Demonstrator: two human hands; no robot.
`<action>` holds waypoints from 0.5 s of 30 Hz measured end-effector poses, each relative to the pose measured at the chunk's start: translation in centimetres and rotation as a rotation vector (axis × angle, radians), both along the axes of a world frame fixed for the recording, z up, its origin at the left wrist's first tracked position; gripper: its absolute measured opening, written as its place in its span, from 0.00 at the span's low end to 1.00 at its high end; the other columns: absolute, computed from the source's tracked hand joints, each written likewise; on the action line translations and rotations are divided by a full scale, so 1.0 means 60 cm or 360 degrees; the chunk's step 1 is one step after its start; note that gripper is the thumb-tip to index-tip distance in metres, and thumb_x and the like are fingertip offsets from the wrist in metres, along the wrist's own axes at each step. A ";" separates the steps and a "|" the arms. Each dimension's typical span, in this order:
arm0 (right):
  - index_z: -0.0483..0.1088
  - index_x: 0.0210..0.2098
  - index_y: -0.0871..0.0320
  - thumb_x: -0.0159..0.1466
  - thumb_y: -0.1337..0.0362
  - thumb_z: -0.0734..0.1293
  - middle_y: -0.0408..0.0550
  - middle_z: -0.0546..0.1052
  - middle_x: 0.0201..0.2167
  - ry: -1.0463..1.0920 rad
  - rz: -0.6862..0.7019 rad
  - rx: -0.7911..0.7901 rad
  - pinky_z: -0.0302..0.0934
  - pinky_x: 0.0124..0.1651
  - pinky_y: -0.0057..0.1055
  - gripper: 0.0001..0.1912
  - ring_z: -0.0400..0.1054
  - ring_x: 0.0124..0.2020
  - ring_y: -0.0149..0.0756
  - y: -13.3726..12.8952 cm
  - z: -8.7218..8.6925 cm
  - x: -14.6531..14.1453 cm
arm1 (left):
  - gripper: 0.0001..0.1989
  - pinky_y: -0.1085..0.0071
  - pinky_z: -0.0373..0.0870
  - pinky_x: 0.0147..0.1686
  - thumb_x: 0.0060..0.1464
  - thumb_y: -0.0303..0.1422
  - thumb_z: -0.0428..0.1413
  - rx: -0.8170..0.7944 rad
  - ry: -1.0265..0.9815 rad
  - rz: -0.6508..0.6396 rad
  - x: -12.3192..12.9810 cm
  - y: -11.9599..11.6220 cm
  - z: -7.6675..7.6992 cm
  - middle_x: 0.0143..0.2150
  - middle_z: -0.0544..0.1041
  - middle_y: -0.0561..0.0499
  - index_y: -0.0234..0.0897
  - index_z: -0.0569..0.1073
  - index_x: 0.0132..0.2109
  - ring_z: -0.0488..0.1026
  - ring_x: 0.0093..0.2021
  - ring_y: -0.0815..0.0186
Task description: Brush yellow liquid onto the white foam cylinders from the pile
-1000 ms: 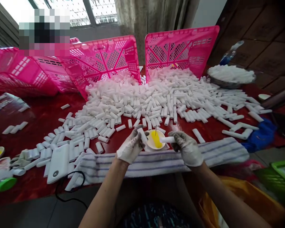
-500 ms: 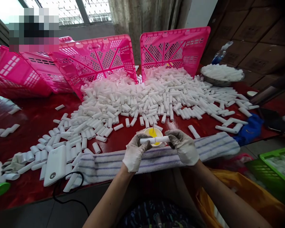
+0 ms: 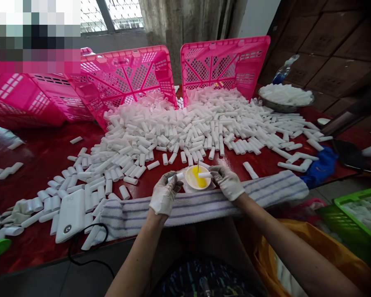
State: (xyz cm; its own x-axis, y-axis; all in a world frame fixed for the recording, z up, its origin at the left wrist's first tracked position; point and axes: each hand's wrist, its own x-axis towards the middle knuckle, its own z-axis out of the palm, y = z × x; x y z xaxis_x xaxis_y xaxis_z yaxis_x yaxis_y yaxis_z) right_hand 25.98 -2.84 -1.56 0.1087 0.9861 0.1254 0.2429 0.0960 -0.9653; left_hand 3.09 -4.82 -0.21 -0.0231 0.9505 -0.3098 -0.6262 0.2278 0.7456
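Note:
My gloved left hand (image 3: 164,193) is closed on a short white tube (image 3: 175,177), left of a small white bowl (image 3: 189,181). In my gloved right hand (image 3: 228,181) is another white tube (image 3: 204,175), its free end over the bowl. Yellow liquid (image 3: 199,177) lies in the bowl, and a thin stick (image 3: 198,166) stands up in it. The two tubes are apart, with the bowl between them. Below the bowl a striped towel (image 3: 200,206) runs along the table edge. Beyond it spreads a large heap of white tubes (image 3: 179,128).
Pink crates (image 3: 225,62) lean behind the heap. At the left are a white power bank (image 3: 70,216) and a black cable (image 3: 80,260). A metal bowl of tubes (image 3: 286,99) stands back right. Lower right are a green crate (image 3: 348,218) and an orange sack (image 3: 321,247).
The two tubes were end to end in front of the bowl; now they are apart. My left hand has moved left, and my right hand has brought its tube over the bowl.

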 end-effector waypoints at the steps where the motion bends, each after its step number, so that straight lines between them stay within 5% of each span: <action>1: 0.73 0.37 0.57 0.53 0.42 0.71 0.49 0.78 0.35 -0.0037 0.0043 0.0092 0.70 0.43 0.36 0.25 0.72 0.36 0.37 0.005 -0.012 0.003 | 0.29 0.75 0.73 0.35 0.32 0.36 0.73 -0.0021 -0.0009 -0.0002 -0.002 0.001 -0.002 0.32 0.77 0.53 0.34 0.70 0.41 0.75 0.28 0.72; 5: 0.73 0.34 0.55 0.54 0.47 0.72 0.48 0.76 0.34 -0.0078 0.0185 0.0270 0.71 0.43 0.36 0.18 0.73 0.37 0.38 0.010 -0.042 0.011 | 0.30 0.75 0.72 0.36 0.25 0.33 0.74 -0.0085 0.0060 -0.0044 -0.003 -0.004 -0.009 0.31 0.75 0.55 0.35 0.67 0.37 0.77 0.31 0.69; 8: 0.73 0.42 0.55 0.53 0.51 0.74 0.49 0.77 0.40 -0.0133 0.0214 0.0198 0.71 0.45 0.37 0.21 0.73 0.40 0.39 0.004 -0.044 0.019 | 0.28 0.76 0.71 0.35 0.28 0.33 0.74 -0.0088 0.0129 -0.0084 0.000 -0.009 -0.012 0.29 0.74 0.56 0.35 0.67 0.35 0.77 0.31 0.70; 15: 0.76 0.33 0.55 0.51 0.53 0.75 0.46 0.74 0.29 -0.0219 0.0148 0.0198 0.68 0.39 0.34 0.15 0.70 0.33 0.36 -0.019 0.004 0.034 | 0.27 0.68 0.75 0.43 0.39 0.35 0.71 0.0017 0.0304 -0.0277 0.005 -0.013 -0.019 0.38 0.79 0.47 0.32 0.72 0.46 0.78 0.35 0.66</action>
